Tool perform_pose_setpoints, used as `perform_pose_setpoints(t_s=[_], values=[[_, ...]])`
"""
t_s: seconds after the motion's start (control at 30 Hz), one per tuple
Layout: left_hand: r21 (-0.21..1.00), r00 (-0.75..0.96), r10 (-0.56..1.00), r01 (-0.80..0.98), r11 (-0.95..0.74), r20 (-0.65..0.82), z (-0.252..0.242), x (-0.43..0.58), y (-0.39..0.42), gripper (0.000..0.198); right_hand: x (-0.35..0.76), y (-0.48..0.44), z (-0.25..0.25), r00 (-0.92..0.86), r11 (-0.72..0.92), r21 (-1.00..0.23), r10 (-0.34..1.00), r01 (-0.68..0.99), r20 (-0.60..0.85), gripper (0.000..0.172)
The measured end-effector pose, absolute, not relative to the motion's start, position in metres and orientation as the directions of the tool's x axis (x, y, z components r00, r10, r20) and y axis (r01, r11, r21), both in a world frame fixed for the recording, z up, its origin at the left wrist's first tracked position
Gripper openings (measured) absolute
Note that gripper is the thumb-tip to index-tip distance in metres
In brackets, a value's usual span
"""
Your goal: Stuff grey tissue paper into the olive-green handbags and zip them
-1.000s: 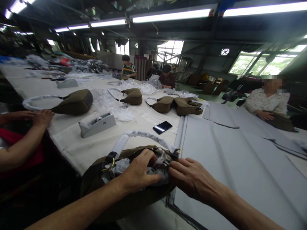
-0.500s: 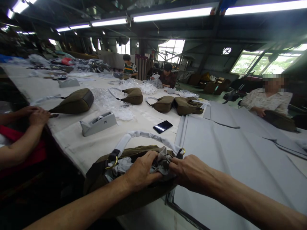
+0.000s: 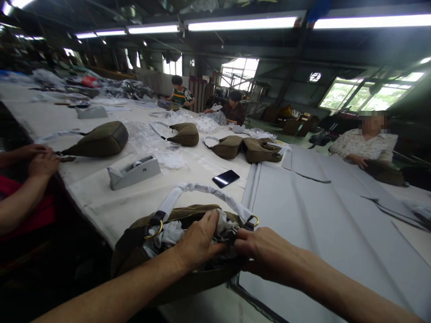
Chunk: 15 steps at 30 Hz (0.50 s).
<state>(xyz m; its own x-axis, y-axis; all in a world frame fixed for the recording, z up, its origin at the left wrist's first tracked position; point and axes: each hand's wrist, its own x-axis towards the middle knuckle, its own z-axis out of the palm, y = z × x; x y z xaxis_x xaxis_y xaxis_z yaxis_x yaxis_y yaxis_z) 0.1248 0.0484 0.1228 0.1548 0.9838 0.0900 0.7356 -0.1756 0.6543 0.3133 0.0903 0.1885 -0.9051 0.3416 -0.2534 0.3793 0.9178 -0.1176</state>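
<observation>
Dim workshop w/ strip lights overhead. A long work table covered in off-white cloth (image 3: 111, 202) runs away from the viewer, its right part under a flat grey fabric sheet (image 3: 319, 215). Right at the near table edge, where cloth meets sheet, lies an olive-green fabric handbag (image 3: 134, 251), mouth up.

Open room: a stretch of cloth separates the bag from a black smartphone (image 3: 226, 178), and the grey sheet spreads flat to the right. A grey tape dispenser (image 3: 133, 171) sits further back-left, well apart.

The bag's white-wrapped handle (image 3: 202, 190) arches over the mouth. Inside is crumpled white-grey stuffing paper (image 3: 168, 233), filling the opening. The left hand (image 3: 198, 242) is clenched on that paper at mid-mouth. The right hand (image 3: 262, 253) touches the bag's right end w/ fingers curled inward; the tips are hidden, so cannot tell if it grips.

Both forearms cut off the bag's near side. At far left, a co-worker's hands (image 3: 40, 161) rest beside another olive bag (image 3: 101, 140); detail there is too dark.
</observation>
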Motion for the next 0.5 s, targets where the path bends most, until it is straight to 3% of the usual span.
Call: perform_pose_setpoints(t_s=[0.07, 0.13, 0.23, 0.33, 0.43, 0.5], values=[[0.645, 0.143, 0.987, 0.747, -0.16, 0.079, 0.125, 0.128, 0.047, 0.042, 0.3, 0.074, 0.186, -0.857, 0.92, 0.12, 0.392, 0.374, -0.334, 0.012], [0.634, 0.141, 0.988, 0.758, -0.152, 0.068, 0.125, 0.129, 0.046, 0.043, 0.291, 0.063, 0.185, -0.81, 0.89, 0.277, 0.448, 0.363, -0.379, 0.014], [0.638, 0.145, 0.987, 0.754, -0.155, 0.068, 0.125, 0.128, 0.047, 0.051, 0.293, 0.06, 0.184, -0.816, 0.892, 0.271, 0.444, 0.362, -0.37, 0.013], [0.662, 0.16, 0.981, 0.723, -0.194, 0.113, 0.125, 0.122, 0.05, 0.057, 0.312, 0.07, 0.179, -0.931, 0.935, 0.162, 0.338, 0.315, -0.14, 0.013], [0.663, 0.268, 0.953, 0.689, -0.292, 0.142, 0.128, 0.119, 0.053, 0.042, 0.328, 0.078, 0.166, -0.954, 0.933, 0.234, 0.232, 0.274, 0.189, 0.016], [0.657, 0.352, 0.923, 0.66, -0.363, 0.156, 0.13, 0.119, 0.053, 0.041, 0.331, 0.081, 0.16, -0.946, 0.928, 0.278, 0.172, 0.249, 0.273, 0.017]])
